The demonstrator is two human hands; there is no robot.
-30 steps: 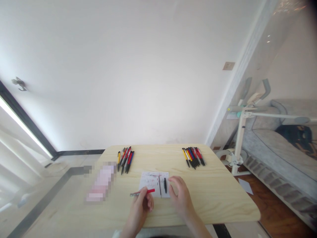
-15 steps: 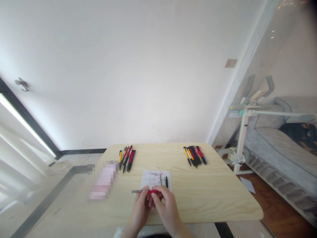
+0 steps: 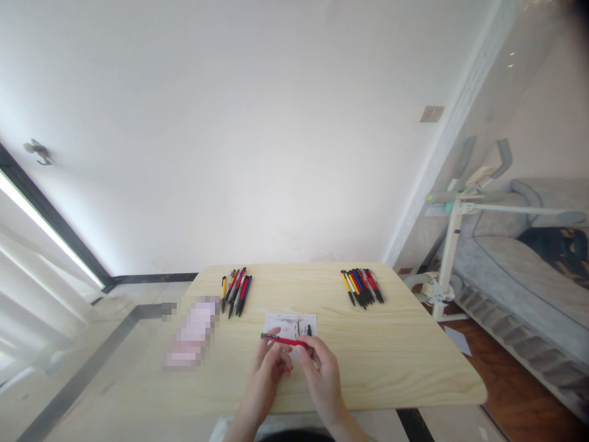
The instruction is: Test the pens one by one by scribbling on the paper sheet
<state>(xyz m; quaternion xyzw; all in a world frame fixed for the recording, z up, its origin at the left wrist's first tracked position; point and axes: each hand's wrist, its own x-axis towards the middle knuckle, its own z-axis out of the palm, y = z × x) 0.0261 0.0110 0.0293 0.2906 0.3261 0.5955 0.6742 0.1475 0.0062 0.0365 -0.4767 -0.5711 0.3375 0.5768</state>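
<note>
Both my hands hold one red pen [image 3: 284,340] level above the near part of the wooden table [image 3: 396,356]. My left hand [image 3: 267,371] pinches its left part near the dark tip. My right hand [image 3: 322,374] grips its right end with closed fingers. Just behind the pen lies a small white paper [image 3: 289,320] with red and black scribbles, and a black pen part [image 3: 309,330] rests on its right side. Two rows of pens lie farther back: one at the left [image 3: 236,285], one at the right [image 3: 362,286].
A blurred pinkish flat object [image 3: 192,334] lies on the table's left side. A white wall rises behind the table. To the right stand a white exercise machine [image 3: 453,230] and a grey sofa [image 3: 529,258]; a paper scrap [image 3: 456,341] lies on the wooden floor.
My right hand left the paper and joined my left hand on the red pen. The pen has risen a little and now lies across the paper's near edge.
</note>
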